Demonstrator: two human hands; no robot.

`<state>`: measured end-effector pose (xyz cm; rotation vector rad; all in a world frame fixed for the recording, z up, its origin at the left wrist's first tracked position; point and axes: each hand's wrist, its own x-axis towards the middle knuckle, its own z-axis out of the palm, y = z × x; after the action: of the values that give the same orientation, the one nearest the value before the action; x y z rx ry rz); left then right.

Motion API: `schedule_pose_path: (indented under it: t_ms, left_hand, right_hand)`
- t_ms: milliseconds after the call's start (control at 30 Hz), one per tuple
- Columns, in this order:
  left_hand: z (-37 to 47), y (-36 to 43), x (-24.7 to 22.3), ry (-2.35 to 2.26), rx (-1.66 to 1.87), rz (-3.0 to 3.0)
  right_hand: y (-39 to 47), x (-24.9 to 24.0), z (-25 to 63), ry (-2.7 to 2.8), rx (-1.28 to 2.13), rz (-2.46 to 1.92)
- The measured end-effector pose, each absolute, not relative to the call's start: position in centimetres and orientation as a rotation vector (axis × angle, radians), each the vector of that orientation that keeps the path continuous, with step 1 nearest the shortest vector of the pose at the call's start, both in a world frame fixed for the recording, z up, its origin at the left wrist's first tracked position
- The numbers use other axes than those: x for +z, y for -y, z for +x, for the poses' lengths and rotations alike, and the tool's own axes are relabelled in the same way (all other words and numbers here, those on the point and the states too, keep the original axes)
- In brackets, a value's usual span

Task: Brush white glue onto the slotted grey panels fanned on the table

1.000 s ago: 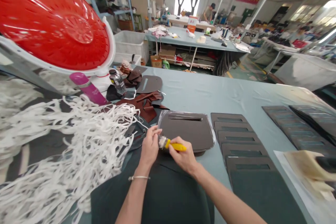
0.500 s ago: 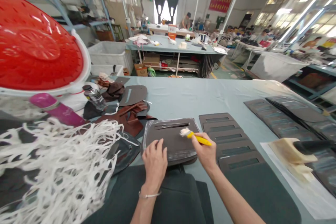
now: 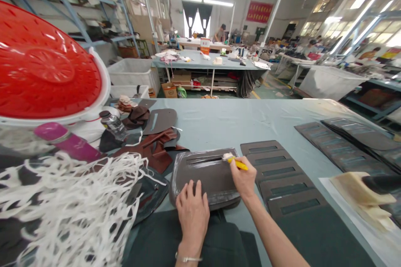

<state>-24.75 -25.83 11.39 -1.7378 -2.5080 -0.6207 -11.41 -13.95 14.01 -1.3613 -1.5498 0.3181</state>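
Note:
A dark grey-brown panel with a narrow slot near its far edge lies in front of me, and other pieces show beneath it. Its borders are streaked with whitish coating, and a shiny wet streak runs along the slot. My right hand is closed around the yellow handle of a small brush, its pale bristles touching the panel at the slot's right end. Flat on the near part of the panel rests my left hand, fingers apart and holding nothing.
Overlapping slotted panels lie to the right, beyond them a foam block on white paper. White strips, a purple bottle, a clear bottle and brown scraps crowd the left, below a red basin.
The brush has moved from below the slot to its right end, and a wet shine now shows along it. My left hand sits slightly further right on the panel.

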Motion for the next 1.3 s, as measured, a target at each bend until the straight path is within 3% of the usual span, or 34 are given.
schedule_pose_path:
  t_ms: [200, 433, 667, 833, 1000, 1167, 1300]
  left_hand:
    - [-24.9, 26.1, 10.9, 2.465, -0.573, -1.758]
    - [-24.7, 25.9, 11.3, 2.477, -0.599, -1.727]
    - [-23.8, 24.4, 12.6, 2.624, -0.666, -1.721]
    - [-20.2, 20.2, 12.0, 2.645, -1.629, -2.015]
    - [-16.7, 15.8, 11.4, 2.848, -2.432, -1.693]
    - [-17.2, 15.6, 12.5, 2.816, -2.819, -1.498]
    - [-18.6, 19.4, 17.2, 2.684, -3.153, -1.332]
  right_hand:
    - [14.4, 13.4, -20.9, 1.779, 0.637, -1.034]
    - [10.8, 13.1, -10.5, 1.597, 0.228, -1.465]
    - [12.5, 12.6, -5.7, 1.51, 0.273, -1.476]
    - [14.7, 11.1, -4.3, 1.559, 0.384, -1.459]
    - [17.0, 12.4, -5.6, 1.497, 0.558, -1.299]
    - [16.9, 12.1, -5.5, 1.367, 0.799, -1.221]
    - [15.2, 10.4, -3.8, 1.377, 0.976, -1.199]
